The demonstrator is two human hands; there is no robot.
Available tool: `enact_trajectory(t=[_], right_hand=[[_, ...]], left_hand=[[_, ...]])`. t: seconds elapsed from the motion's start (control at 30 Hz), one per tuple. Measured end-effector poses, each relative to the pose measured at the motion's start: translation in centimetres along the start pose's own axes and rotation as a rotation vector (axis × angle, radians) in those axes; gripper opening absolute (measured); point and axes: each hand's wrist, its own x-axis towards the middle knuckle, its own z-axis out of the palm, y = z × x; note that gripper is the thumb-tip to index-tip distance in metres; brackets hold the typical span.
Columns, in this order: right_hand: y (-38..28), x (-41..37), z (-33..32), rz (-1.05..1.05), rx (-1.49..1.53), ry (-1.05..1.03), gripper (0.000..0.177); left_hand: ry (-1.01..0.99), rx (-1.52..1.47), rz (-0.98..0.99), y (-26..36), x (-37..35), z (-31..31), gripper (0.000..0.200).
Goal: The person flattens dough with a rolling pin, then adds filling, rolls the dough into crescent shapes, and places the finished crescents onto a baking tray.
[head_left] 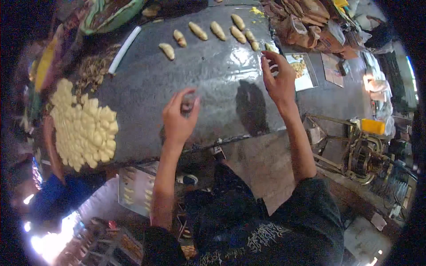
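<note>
My left hand (179,116) hovers over the near middle of the dark worktable (146,88), its thumb and fingers curved apart with nothing between them. At the table's right edge, my right hand (279,77) has its fingers bent and spread from the thumb, close to a small dough piece (269,47) just beyond the fingertips. Several shaped dough rolls (198,31) lie in a loose row along the far side. On the left sits a large pile of pale dough pieces (86,128).
A white stick (124,50) lies at the far left, near brown scraps (91,73). Another person's arm (52,146) reaches in beside the dough pile. Brown bags (310,26) are heaped at the far right. A metal-framed machine (364,155) stands right, and a tray (136,189) below left.
</note>
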Motion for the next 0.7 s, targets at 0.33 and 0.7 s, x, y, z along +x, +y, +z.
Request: enact_trajectory(t=[0.33,0.7], right_hand=[[3.9,8.3,12.9,-0.287,-0.154,-0.182,0.022],[7.4,10.7,14.8,0.439,0.815,-0.68,0.049]], left_hand=[[0.162,0.687,0.171,-5.3,20.3,7.0,0.045],[0.263,0.307,-0.076,-6.8,25.5,12.5,0.038]])
